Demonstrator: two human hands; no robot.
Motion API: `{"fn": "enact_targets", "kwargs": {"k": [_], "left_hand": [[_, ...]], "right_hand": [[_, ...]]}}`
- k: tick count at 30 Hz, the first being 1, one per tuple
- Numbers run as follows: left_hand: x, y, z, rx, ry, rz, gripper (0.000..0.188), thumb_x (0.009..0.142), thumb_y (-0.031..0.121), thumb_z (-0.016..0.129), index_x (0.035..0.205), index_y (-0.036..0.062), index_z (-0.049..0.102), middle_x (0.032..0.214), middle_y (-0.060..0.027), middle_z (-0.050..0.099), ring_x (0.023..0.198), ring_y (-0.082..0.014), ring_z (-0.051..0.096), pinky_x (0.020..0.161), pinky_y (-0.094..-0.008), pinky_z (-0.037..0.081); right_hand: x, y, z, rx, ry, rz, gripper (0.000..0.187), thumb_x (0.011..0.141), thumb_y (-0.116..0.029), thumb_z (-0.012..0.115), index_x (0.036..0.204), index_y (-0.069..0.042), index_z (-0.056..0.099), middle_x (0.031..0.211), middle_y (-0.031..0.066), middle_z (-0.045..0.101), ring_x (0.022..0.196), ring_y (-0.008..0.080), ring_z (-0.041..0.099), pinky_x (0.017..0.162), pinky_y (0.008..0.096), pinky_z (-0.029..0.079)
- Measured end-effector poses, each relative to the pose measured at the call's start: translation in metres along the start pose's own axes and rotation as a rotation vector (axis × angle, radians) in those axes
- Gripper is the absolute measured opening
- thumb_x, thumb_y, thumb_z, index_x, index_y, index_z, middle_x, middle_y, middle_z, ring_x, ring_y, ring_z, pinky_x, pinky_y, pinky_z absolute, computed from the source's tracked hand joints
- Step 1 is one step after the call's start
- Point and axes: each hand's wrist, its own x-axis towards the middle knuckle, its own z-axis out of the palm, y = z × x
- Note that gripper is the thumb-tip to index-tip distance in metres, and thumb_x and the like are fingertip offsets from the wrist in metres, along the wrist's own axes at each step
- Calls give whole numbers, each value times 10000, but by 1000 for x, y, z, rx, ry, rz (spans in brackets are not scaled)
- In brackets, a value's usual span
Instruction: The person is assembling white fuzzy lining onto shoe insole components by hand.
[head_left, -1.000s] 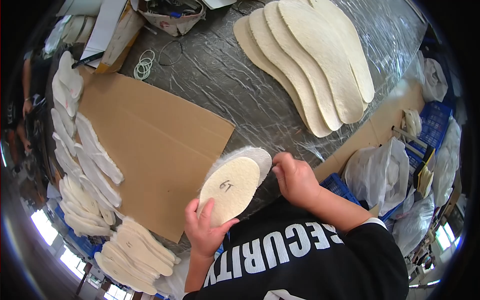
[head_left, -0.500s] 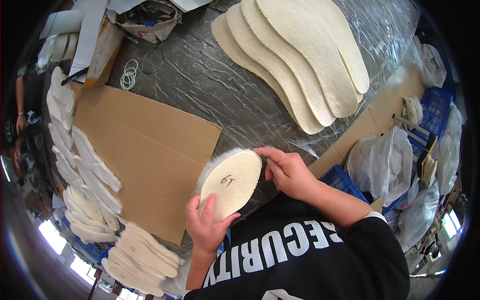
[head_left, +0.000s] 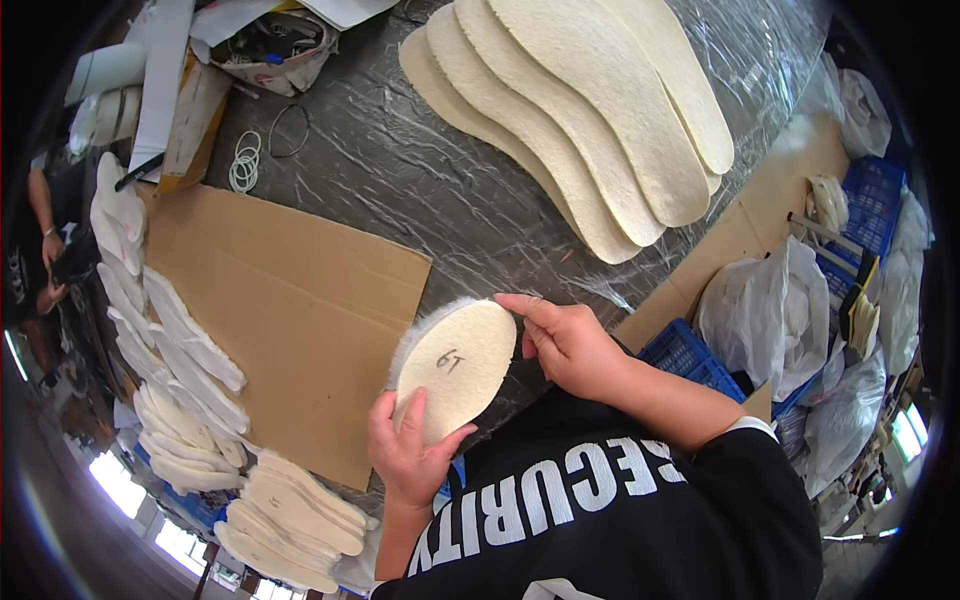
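Note:
A cream fleece insole (head_left: 460, 365) with fluffy white pile along its left edge and a handwritten mark on its flat face is held up in front of my body. My left hand (head_left: 412, 452) grips its lower end, fingers on the face and thumb by the right edge. At the top right edge, my right hand (head_left: 572, 345) has its index fingertip and thumb closed on the rim, the other fingers curled. Beyond my hands, several larger cream insoles (head_left: 590, 110) lie fanned out and overlapping on the plastic-covered table (head_left: 350, 170).
A cardboard sheet (head_left: 280, 320) lies to the left, bordered by rows of white insoles (head_left: 185, 340) and stacked cream insoles (head_left: 290, 515). Pale rubber bands (head_left: 245, 165) and a tub of odds and ends (head_left: 275, 55) sit far left. Blue crates (head_left: 690, 357) and plastic bags (head_left: 765, 310) stand right.
The view has shifted slightly. Both hands keep nearly the same hold on the insole, with the right index finger moved a little along the upper rim.

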Motion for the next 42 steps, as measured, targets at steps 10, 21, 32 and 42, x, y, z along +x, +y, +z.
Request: {"fn": "enact_targets", "kwargs": {"k": [10,21,32,42], "left_hand": [[-2,0,-1,-66,-41,-42,736,543,297,906,1151,27,591,1196,-166,458,1018,-331,514,847,-410,466],[1,3,1,10,-34,-43,732,524,316,911,1126,24,614,1178,-165,491,999,-332,545,833,-412,485],[4,6,1,38,-63,-86,674,549,385,867,1102,64,653,1151,-129,524,977,-307,564,772,-394,496],[9,-8,1,-75,-52,-41,647,572,393,851,1107,85,657,1151,-137,539,1014,-320,564,808,-398,501]], "right_hand": [[1,1,0,-17,-10,-17,444,859,39,447,1297,5,513,678,144,595,638,249,622,649,347,511],[0,8,1,-75,4,-97,431,872,5,481,1302,9,510,699,159,614,636,277,633,640,359,507],[-8,24,6,-215,76,-207,537,825,-3,637,1341,3,490,647,77,597,528,168,576,551,269,469],[-9,21,3,-338,51,-191,563,828,11,626,1364,15,453,635,57,590,521,133,567,551,248,465]]}}
